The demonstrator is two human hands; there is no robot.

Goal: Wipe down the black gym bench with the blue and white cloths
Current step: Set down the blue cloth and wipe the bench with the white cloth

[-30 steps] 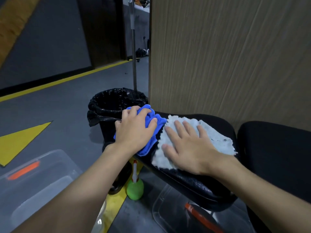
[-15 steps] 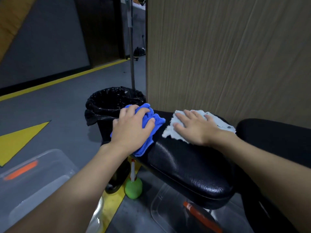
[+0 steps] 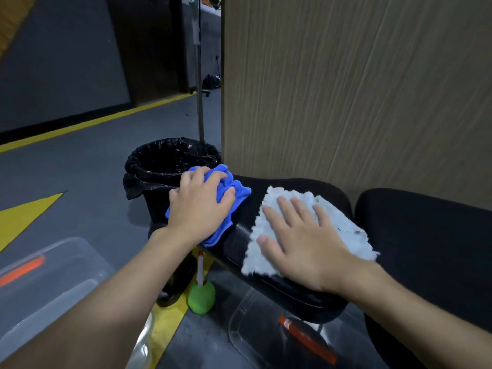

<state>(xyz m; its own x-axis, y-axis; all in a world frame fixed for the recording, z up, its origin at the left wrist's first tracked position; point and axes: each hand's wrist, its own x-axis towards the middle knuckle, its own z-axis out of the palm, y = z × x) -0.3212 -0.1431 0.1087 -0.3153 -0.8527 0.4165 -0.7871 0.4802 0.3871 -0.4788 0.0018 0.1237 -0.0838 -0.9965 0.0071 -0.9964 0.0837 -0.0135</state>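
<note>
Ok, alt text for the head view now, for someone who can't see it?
A left hand grips a bunched blue cloth at the left edge of a black padded gym bench while the right hand presses flat on a fluffy white cloth. A black-bagged bin and green spray bottle stand nearby.

Black padded surface (image 3: 243,235), glossy, with rounded edges, its far side set against a wood-grain panel (image 3: 346,89). Two things lie directly on the surface: a blue cloth (image 3: 237,190), bunched at its left end and hanging over that edge, and a white cloth (image 3: 343,227), spread flat across its middle and right, one corner reaching past the right edge. A bare strip of the surface separates them. Just right of the surface is a second black pad (image 3: 426,249). Grey floor (image 3: 80,182) with yellow markings below the surface: a bin (image 3: 159,166) lined in black at the left end, a green spray bottle (image 3: 201,296) beneath the left edge, a clear plastic box (image 3: 53,275) further left, and a clear lid (image 3: 253,328) underneath.
</note>
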